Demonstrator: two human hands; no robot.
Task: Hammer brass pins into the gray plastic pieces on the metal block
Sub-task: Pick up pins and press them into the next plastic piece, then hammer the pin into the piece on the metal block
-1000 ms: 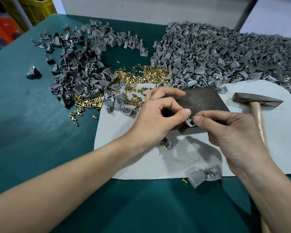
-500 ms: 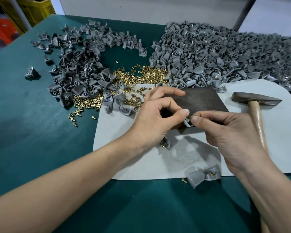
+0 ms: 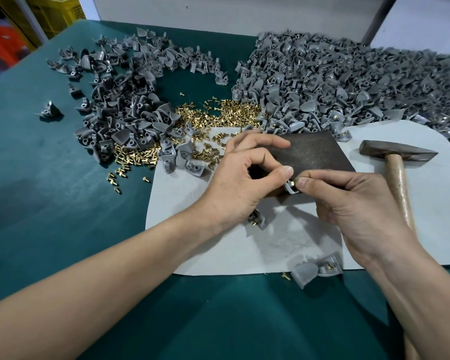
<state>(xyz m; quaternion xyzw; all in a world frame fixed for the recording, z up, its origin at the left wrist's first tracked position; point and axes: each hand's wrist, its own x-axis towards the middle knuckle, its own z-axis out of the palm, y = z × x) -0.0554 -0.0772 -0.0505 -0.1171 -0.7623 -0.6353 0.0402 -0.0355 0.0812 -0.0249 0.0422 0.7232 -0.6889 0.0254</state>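
A dark metal block [image 3: 315, 154] lies on a pale sheet [image 3: 283, 242]. At its near edge my left hand [image 3: 242, 178] pinches a small gray plastic piece [image 3: 289, 188] between thumb and fingers. My right hand [image 3: 348, 206] holds a brass pin [image 3: 293, 182] with thumb and forefinger against the top of that piece. A hammer [image 3: 398, 167] with a wooden handle lies untouched on the sheet to the right of the block. Loose brass pins [image 3: 218, 115] are heaped behind my left hand.
A pile of gray pieces [image 3: 122, 113] spreads at the back left, and a larger heap of pieces [image 3: 348, 84] at the back right. Two gray pieces [image 3: 315, 271] lie at the sheet's near edge, another [image 3: 257, 219] under my left wrist. The table is green [image 3: 50, 203].
Both hands stay together at the block's near edge with little movement. The brass pin now shows between my right fingertips at the top of the gray piece.
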